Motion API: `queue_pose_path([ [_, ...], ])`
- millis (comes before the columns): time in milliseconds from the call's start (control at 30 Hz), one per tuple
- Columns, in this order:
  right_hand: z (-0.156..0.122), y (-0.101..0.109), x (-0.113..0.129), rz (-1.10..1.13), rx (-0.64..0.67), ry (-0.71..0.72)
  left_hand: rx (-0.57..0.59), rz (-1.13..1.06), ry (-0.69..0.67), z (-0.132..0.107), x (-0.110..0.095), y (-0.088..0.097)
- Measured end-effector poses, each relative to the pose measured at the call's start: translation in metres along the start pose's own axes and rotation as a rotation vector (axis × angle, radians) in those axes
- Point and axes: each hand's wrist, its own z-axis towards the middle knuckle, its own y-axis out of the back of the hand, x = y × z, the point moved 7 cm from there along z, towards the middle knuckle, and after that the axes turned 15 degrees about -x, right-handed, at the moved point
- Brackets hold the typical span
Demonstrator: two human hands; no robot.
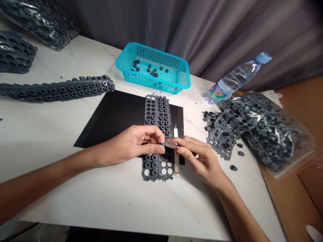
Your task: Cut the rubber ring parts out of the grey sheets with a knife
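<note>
Nearest of all, the left forearm (50, 173) and right forearm (239, 205) angle in over the white desk (101, 198). At their ends, the left hand (141, 143) has its grip clamped on a small dark piece (162, 145), pinched between thumb and forefinger right at the fingertips. The right hand (199, 156) has its grip closed on a thin metal blade (170, 144), pointing left at that piece; whether the two touch cannot be told. Directly below both grips lies a grey perforated sheet (150, 161), some holes filled with ring-shaped pieces and others bare, partly resting on a black mat (116, 117). Just beside the sheet, under the right hand, is a white pointed tool (176, 131). Beyond stands a turquoise basket (188, 74) with a few dark pieces in it. To the right, a tilted-looking bottle (237, 77) stands near a clear bag (280, 134) full of grey pieces.
</note>
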Motion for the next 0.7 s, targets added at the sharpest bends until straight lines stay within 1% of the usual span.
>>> queue_pose_path([
  [167,-0.0009,-0.0011,-0.0008,-0.023,-0.015,0.003,-0.005,-0.007,0.016,-0.0005,0.0002,0.0003],
  [367,-0.0026,-0.0024,-0.0012,-0.055,-0.042,0.026,-0.031,-0.005,0.004,0.0011,0.0001,0.0022],
  [567,-0.0019,-0.0029,-0.001,-0.053,-0.041,0.007,-0.049,0.017,-0.018,0.0024,-0.002,0.0031],
  [700,-0.0023,-0.0032,-0.0008,-0.046,-0.041,0.019,-0.048,0.007,-0.026,0.0022,-0.0021,0.0029],
])
